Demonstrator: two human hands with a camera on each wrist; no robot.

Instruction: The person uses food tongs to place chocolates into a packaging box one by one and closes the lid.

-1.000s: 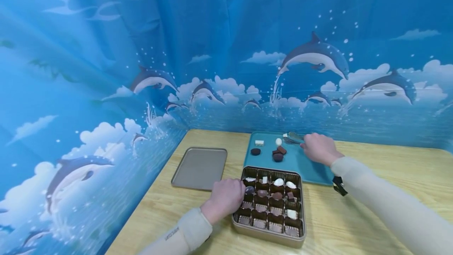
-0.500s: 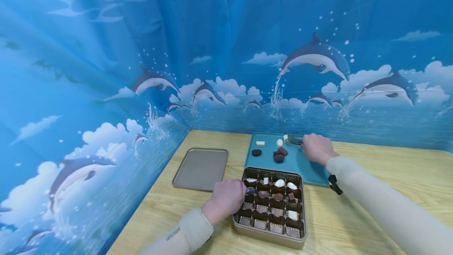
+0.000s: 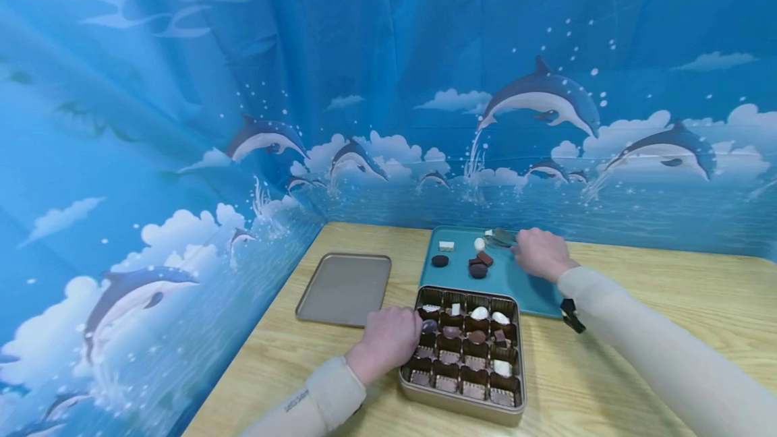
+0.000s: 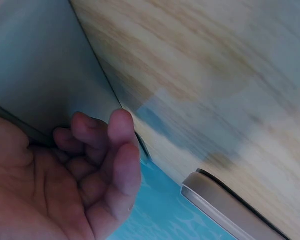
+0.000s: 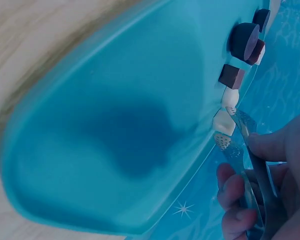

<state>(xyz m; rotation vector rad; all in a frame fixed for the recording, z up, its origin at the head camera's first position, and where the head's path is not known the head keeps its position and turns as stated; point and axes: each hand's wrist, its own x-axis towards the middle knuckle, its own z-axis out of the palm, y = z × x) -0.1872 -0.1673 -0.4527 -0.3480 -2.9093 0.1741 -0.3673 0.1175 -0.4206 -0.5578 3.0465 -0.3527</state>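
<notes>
My left hand (image 3: pixel 388 337) is at the left rim of a bronze-coloured tin chocolate box (image 3: pixel 461 404), gripping its edge. In the left wrist view its fingers curl beside the box's wall (image 4: pixel 45 60); the thumb tip is hidden. My right hand (image 3: pixel 540 253) holds metal tongs (image 5: pixel 262 185) over the far part of a teal tray (image 3: pixel 516 295). Their perforated tips are spread on either side of a white chocolate cube (image 5: pixel 224 123) lying at the tray's edge. A white egg-shaped chocolate (image 5: pixel 231 97) lies beside it.
Dark chocolates (image 3: pixel 478 271), a dark round one (image 3: pixel 440 261) and a white block (image 3: pixel 446 247) lie on the tray. The box's divided insert holds several chocolates, mostly in its far rows. A metal lid (image 3: pixel 346 288) lies left; a dolphin-printed curtain (image 3: pixel 388 86) stands behind the table.
The tongs looked closed near the white cube half a second ago; now their arms are apart. The cube sits slightly farther back. The left hand has stayed at the box.
</notes>
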